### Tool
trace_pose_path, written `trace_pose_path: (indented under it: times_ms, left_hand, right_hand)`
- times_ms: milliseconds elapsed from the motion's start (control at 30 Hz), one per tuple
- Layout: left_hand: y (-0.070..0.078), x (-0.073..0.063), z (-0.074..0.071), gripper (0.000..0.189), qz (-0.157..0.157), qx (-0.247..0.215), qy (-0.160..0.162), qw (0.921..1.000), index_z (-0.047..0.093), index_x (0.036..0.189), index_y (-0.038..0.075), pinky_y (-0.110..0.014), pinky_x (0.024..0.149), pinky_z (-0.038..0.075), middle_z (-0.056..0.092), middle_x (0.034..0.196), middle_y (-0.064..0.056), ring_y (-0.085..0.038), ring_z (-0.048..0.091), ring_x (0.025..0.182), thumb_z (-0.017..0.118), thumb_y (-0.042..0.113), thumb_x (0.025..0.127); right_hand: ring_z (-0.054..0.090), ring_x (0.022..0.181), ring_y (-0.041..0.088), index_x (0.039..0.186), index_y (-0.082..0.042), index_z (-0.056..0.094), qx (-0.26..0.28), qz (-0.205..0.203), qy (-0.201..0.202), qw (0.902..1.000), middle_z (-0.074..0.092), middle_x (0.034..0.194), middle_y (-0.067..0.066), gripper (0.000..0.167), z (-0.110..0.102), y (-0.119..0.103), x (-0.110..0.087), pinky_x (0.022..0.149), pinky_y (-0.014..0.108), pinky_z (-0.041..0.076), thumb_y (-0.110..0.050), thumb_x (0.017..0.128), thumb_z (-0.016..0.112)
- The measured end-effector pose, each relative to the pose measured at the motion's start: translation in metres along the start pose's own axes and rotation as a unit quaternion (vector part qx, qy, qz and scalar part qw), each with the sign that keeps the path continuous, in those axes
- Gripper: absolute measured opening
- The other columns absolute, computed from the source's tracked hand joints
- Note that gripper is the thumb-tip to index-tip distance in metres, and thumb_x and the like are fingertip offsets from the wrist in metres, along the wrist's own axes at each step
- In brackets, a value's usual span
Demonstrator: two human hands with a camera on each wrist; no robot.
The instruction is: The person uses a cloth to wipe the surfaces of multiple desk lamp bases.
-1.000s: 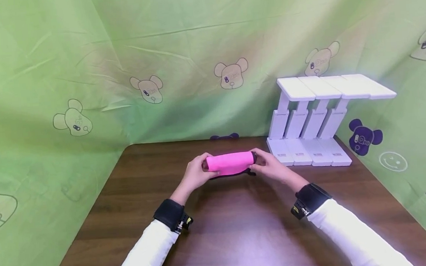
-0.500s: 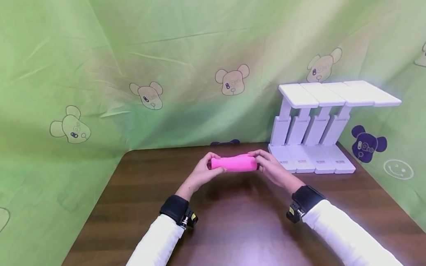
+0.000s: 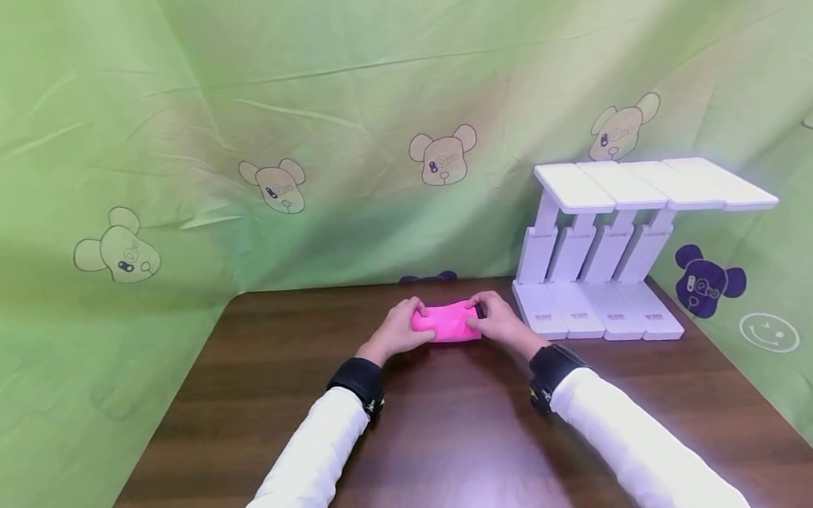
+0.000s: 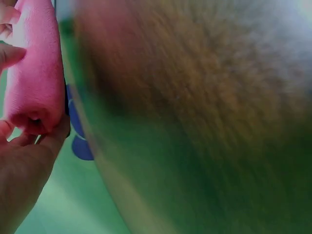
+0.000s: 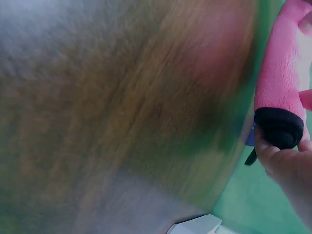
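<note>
A rolled bundle of soft pink fabric [image 3: 447, 323] is held just over the far part of the brown table, level between both hands. My left hand [image 3: 398, 331] grips its left end, thumb on the near side. Around the right end my right hand [image 3: 500, 322] has its thumb and fingers curled. In the left wrist view the pink roll [image 4: 36, 63] shows a spiralled end with a small hole. The right wrist view shows the roll's black-edged end [image 5: 279, 127] and a short black strip hanging under it. Parts of the fingers behind the roll are hidden.
Several white stands [image 3: 580, 305] with flat tops are lined up at the table's back right. Green printed cloth [image 3: 348, 234] hangs behind and along both sides of the wooden table [image 3: 301, 371].
The pink roll looks shorter between the hands, and its dark lower edge no longer shows. Both hands have come closer together and lie slightly lower in view. The head view has tilted up a little.
</note>
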State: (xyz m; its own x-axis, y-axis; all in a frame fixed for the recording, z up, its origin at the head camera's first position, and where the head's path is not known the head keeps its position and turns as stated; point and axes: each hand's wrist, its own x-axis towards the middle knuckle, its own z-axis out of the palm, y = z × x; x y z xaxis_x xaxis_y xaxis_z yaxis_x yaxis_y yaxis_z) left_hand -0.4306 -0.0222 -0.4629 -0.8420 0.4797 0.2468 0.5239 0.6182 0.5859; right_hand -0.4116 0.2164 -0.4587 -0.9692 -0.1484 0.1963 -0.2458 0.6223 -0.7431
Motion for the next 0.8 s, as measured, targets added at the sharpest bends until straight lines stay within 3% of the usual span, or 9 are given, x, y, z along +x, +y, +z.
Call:
trace_pose_path:
  times_ms: [167, 367, 467, 600, 800]
  left_hand:
    - [-0.002, -0.004, 0.004, 0.032, -0.016, 0.033, -0.018, 0.9991, 0.061, 0.111, 0.004, -0.040, 0.095, 0.048, 0.063, 0.110, -0.014, -0.029, 0.059, 0.106, 0.077, 0.022, 0.090]
    - [0.004, -0.007, 0.003, 0.032, -0.005, 0.079, -0.025, 0.9966, 0.064, 0.114, 0.003, -0.042, 0.109, 0.042, 0.060, 0.135, -0.022, -0.034, 0.055, 0.128, 0.076, 0.025, 0.093]
    - [0.007, -0.008, 0.003, 0.032, 0.001, 0.096, -0.024, 0.9951, 0.062, 0.114, 0.004, -0.041, 0.105, 0.046, 0.064, 0.127, -0.019, -0.032, 0.060, 0.121, 0.075, 0.023, 0.093]
    - [0.011, -0.011, 0.007, 0.032, 0.007, 0.100, -0.022, 0.9947, 0.056, 0.116, 0.003, -0.042, 0.095, 0.050, 0.064, 0.114, -0.015, -0.031, 0.063, 0.107, 0.073, 0.020, 0.095]
    - [0.013, -0.014, 0.013, 0.045, -0.005, 0.131, -0.012, 0.9913, 0.053, 0.129, 0.005, -0.053, 0.103, 0.046, 0.055, 0.138, -0.023, -0.041, 0.050, 0.131, 0.073, 0.027, 0.095]
  right_hand:
    - [0.055, 0.121, 0.045, 0.114, 0.009, 0.065, -0.096, -0.062, -0.009, 0.9934, 0.058, 0.126, 0.031, 0.029, 0.002, 0.004, -0.002, 0.107, 0.054, 0.041, -0.003, 0.088, 0.071]
    - [0.051, 0.130, 0.048, 0.127, 0.013, 0.060, -0.188, -0.149, -0.044, 0.9698, 0.055, 0.136, 0.034, 0.038, -0.001, 0.005, -0.005, 0.111, 0.055, 0.038, 0.000, 0.092, 0.066]
    - [0.053, 0.129, 0.046, 0.134, 0.012, 0.056, -0.200, -0.155, -0.068, 0.9650, 0.058, 0.134, 0.032, 0.040, -0.002, 0.004, -0.007, 0.110, 0.053, 0.040, 0.000, 0.095, 0.061]
    - [0.054, 0.127, 0.046, 0.134, 0.012, 0.054, -0.199, -0.145, -0.077, 0.9661, 0.059, 0.132, 0.032, 0.038, -0.001, 0.004, -0.013, 0.108, 0.054, 0.041, -0.002, 0.099, 0.057]
    - [0.046, 0.134, 0.049, 0.138, 0.009, 0.048, -0.211, -0.122, -0.074, 0.9671, 0.049, 0.141, 0.036, 0.038, 0.000, 0.005, -0.019, 0.110, 0.058, 0.038, -0.006, 0.103, 0.051]
